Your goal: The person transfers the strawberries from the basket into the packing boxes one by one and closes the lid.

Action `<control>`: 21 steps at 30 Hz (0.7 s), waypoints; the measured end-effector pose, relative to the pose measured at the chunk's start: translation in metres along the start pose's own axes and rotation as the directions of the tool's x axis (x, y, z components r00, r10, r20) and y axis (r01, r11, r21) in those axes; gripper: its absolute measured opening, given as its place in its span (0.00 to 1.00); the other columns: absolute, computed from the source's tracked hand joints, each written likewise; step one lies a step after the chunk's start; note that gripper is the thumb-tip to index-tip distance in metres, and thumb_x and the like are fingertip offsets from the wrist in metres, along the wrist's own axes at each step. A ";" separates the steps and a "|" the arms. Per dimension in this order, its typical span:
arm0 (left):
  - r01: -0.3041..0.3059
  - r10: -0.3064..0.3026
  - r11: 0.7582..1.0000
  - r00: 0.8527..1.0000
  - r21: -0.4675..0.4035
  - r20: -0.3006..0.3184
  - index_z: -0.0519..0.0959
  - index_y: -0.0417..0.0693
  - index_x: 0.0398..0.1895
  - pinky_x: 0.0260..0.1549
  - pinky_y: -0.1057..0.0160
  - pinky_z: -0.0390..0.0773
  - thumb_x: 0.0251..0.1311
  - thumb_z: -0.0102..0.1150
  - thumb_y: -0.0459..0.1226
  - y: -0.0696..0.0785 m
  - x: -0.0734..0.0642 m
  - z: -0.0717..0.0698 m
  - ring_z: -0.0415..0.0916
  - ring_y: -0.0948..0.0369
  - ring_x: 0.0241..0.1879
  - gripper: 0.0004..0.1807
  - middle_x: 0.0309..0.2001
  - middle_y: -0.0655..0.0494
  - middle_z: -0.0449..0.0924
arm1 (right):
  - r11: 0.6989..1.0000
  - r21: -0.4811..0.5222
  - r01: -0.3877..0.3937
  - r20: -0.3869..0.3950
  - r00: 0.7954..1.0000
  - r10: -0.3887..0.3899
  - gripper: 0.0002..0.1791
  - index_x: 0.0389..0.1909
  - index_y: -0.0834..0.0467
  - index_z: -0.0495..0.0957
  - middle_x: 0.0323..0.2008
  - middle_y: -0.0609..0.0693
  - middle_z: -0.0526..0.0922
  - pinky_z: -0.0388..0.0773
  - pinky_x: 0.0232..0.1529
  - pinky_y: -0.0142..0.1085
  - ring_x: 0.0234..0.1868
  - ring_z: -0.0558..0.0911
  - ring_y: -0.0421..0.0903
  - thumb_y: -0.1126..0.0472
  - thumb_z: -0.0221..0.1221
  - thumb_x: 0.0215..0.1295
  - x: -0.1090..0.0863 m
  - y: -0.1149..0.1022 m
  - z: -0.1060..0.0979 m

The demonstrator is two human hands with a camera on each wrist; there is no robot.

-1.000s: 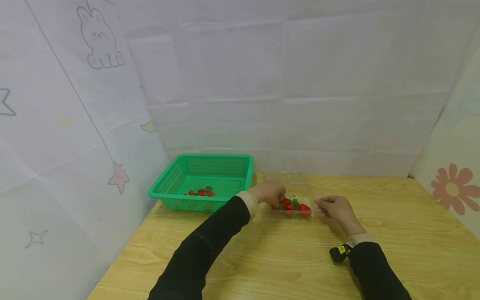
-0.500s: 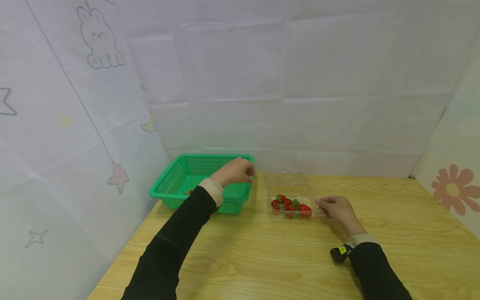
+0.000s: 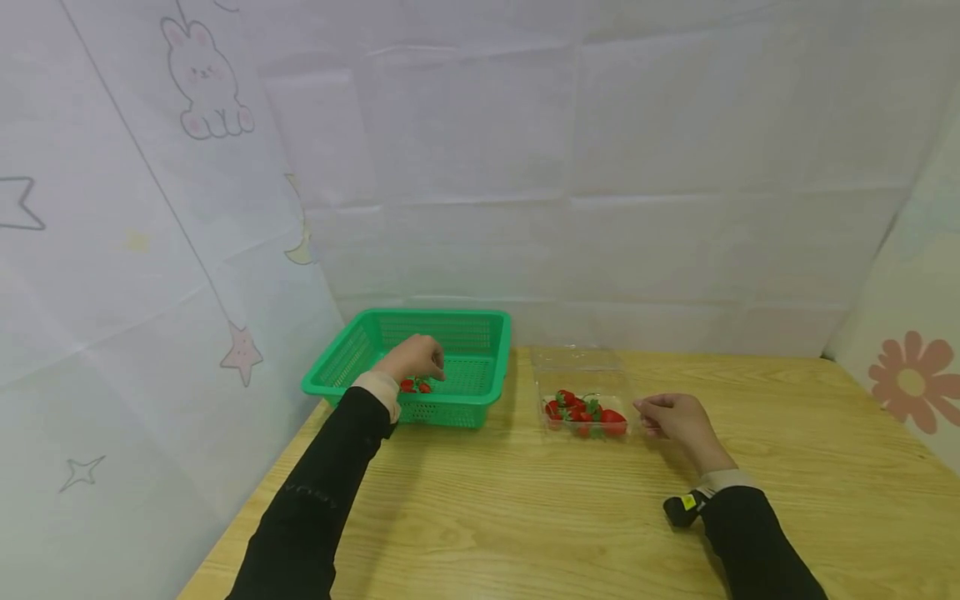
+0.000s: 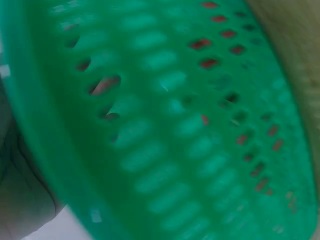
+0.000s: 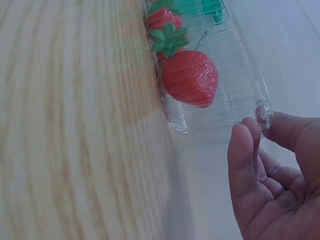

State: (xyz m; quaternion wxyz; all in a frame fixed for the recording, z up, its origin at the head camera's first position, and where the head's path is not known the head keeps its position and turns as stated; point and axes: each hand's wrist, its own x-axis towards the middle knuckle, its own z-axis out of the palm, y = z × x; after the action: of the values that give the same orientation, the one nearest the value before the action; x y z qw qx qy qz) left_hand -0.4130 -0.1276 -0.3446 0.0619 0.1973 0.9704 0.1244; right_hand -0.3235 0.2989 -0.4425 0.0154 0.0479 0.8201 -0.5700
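Observation:
My left hand (image 3: 417, 356) hangs over the front part of a green plastic basket (image 3: 480, 399), fingers loosely bent downward and nothing visible in them. Close below it, a few red strawberries (image 3: 425, 387) lie on the basket floor. In the left wrist view the slotted basket wall (image 4: 145, 150) hides most of that hand. At the table's middle stands a clear plastic box (image 5: 230, 107) with several strawberries (image 5: 192, 79) inside and its lid (image 3: 576, 358) raised behind. My right hand (image 3: 678, 421) pinches the box's right edge between thumb and fingers.
Both containers stand on a wooden table (image 3: 525, 517). A printed white cloth (image 3: 637, 150) rises behind the table and along both sides. The basket is left of the box, with a narrow gap between them.
My left hand has moved left from the clear box to above the green basket. One more strawberry shows at the box's left end. The right hand keeps its place.

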 end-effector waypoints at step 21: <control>0.214 -0.227 0.973 0.952 0.084 0.206 0.79 0.38 0.53 0.39 0.55 0.70 0.69 0.55 0.41 -0.038 0.005 0.024 0.73 0.51 0.47 0.17 0.59 0.41 0.74 | 1.000 0.000 -0.011 -0.010 1.000 0.011 0.25 0.55 0.74 0.72 0.38 0.60 0.82 0.83 0.35 0.38 0.34 0.83 0.48 0.55 0.57 0.71 -0.003 -0.003 0.005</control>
State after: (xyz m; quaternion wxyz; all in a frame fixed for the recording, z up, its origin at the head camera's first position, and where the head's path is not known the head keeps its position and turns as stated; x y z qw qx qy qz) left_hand -0.4271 -0.1546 -0.3784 0.1734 0.1019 0.9774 0.0651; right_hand -0.3212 0.2934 -0.4416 0.0145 0.0554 0.8199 -0.5696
